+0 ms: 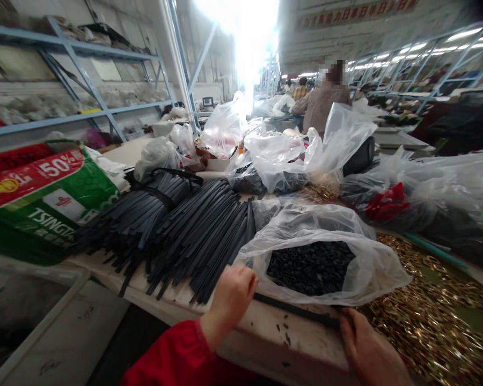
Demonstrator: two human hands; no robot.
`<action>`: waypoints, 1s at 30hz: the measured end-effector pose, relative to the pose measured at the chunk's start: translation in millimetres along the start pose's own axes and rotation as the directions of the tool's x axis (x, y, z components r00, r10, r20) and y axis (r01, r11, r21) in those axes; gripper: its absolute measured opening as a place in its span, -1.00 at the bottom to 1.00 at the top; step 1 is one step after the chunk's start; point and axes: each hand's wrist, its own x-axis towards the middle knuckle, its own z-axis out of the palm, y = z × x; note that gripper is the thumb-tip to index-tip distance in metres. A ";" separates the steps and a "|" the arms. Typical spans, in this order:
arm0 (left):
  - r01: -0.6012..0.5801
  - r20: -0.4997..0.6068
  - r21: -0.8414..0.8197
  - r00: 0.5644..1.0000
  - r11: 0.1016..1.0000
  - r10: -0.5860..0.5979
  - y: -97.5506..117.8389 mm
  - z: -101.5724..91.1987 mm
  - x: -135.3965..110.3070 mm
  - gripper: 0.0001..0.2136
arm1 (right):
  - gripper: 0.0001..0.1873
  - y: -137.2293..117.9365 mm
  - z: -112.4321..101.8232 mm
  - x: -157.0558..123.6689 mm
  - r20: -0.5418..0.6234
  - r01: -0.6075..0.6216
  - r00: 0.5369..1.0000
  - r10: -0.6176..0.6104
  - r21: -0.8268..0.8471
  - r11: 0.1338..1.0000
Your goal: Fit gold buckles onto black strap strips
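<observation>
A black strap (293, 310) stretches between my hands along the front of the table. My left hand (234, 292), below a red sleeve, is closed at its left end. At the other end my right hand (366, 340) pinches the strap between thumb and fingers. Just behind it lies an open clear plastic bag (370, 262) of small black rings (312, 268). Left of the bag, many similar black strips (203, 230) lie in a loose pile, with a tied bundle (145, 212) beside them.
Gold-coloured metal pieces (430, 316) are heaped at the right. More plastic bags (282, 155) crowd the back of the table. A green and red bag (44, 198) stands at the left, near blue shelving (104, 110). A person (330, 102) is farther back.
</observation>
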 end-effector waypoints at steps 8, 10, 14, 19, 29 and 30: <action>0.337 -0.036 0.112 0.942 0.935 -0.335 -66.6 -8.2 71.7 -0.82 | -0.63 -14.1 -6.3 4.3 -0.211 0.187 0.961 -0.179 0.016 0.982; 0.373 -0.020 0.104 0.927 0.922 -0.373 -67.8 -5.8 79.0 -0.80 | -0.65 -15.2 -9.4 3.3 -0.225 0.198 0.957 -0.184 0.042 0.979; 0.381 -0.014 0.035 0.925 0.924 -0.381 -63.2 -16.8 72.8 -0.83 | -0.68 -24.5 -19.8 -3.1 -0.226 0.226 0.956 -0.188 0.157 0.961; 0.183 0.023 -0.138 0.983 0.973 -0.181 -42.9 -47.0 25.8 -0.86 | -0.68 -54.3 -36.9 -7.9 -0.029 0.070 0.998 -0.064 0.504 0.861; 0.086 0.653 -0.411 0.722 0.908 0.227 -25.0 -39.3 -86.6 -0.92 | -0.65 -92.1 -42.8 3.1 0.311 -0.290 0.947 -0.078 0.935 0.206; 0.077 0.661 -0.405 0.713 0.911 0.234 -23.5 -36.4 -87.5 -0.92 | -0.67 -91.4 -42.3 3.3 0.307 -0.270 0.947 -0.097 0.922 0.277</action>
